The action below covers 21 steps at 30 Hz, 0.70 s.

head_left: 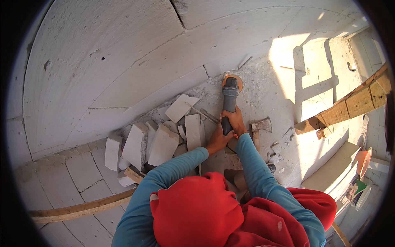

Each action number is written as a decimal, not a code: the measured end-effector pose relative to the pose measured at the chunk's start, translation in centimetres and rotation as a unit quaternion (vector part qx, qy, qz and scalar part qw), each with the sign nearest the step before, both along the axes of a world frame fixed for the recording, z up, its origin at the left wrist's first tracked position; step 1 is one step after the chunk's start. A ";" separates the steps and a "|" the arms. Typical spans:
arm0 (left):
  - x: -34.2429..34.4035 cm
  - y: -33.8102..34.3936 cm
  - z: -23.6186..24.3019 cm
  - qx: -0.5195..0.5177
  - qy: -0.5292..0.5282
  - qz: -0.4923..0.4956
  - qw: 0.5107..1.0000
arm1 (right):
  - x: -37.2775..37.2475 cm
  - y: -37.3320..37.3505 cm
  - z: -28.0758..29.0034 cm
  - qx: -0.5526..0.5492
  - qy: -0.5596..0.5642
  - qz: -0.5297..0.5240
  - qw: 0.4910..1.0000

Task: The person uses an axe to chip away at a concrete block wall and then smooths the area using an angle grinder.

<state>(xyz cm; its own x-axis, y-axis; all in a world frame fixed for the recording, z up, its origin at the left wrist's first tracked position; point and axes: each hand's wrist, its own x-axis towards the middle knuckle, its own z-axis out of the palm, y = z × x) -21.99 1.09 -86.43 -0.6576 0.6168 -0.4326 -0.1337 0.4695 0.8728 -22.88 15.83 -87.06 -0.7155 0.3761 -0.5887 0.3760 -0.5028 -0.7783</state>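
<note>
Both of my hands hold a dark grey angle grinder (230,99) above the dusty floor near the wall's foot. My left hand (218,140) is closed on the rear end of its handle. Just ahead of it, my right hand (235,120) wraps round the body. The grinder's orange-brown disc (238,82) points away from me, close to the floor; whether it spins or touches anything I cannot tell. A hatchet (262,125) lies right of my hands. On the left, a thin metal rod (203,114) rests by broken white blocks (165,145).
A white block wall (123,53) rises ahead and to the left. One wooden beam (82,209) crosses the lower left, another (349,106) the right. An orange bucket (363,161) stands far right near a long pale block (331,166). Red cloth (197,210) fills the lower middle.
</note>
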 end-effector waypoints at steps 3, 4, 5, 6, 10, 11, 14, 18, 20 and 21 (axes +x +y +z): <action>0.3 0.1 0.0 -0.021 0.005 0.011 1.000 | 0.1 -0.1 -0.1 -0.011 0.001 -0.007 1.000; 0.3 0.0 0.0 -0.016 0.005 0.007 1.000 | 0.1 -0.2 -0.1 -0.015 0.000 -0.011 1.000; 0.3 -0.1 -0.3 -0.011 0.005 0.004 1.000 | 0.1 -0.2 0.0 -0.012 -0.001 -0.005 1.000; 0.4 -0.3 -0.6 -0.006 0.005 0.002 1.000 | 0.1 -0.2 0.2 -0.008 -0.002 0.001 1.000; 0.6 -0.4 -1.2 0.000 0.023 0.002 1.000 | 0.1 -0.3 0.2 0.007 -0.004 0.000 1.000; 0.5 -0.4 -1.1 0.000 0.018 0.000 1.000 | 0.1 -0.2 0.3 0.003 -0.003 0.000 1.000; 0.5 -0.3 -0.9 -0.006 0.019 0.001 1.000 | 0.1 -0.1 0.4 0.000 -0.003 0.003 1.000; 0.6 -0.3 -0.8 0.009 0.021 0.009 1.000 | 0.0 0.0 0.4 0.003 -0.004 0.011 1.000; 0.6 -0.3 -0.7 0.004 0.022 0.005 1.000 | 0.0 0.0 0.4 0.000 -0.001 0.010 1.000; 0.5 -0.3 -0.7 0.002 0.022 0.003 1.000 | 0.0 -0.1 0.4 -0.002 0.000 0.006 1.000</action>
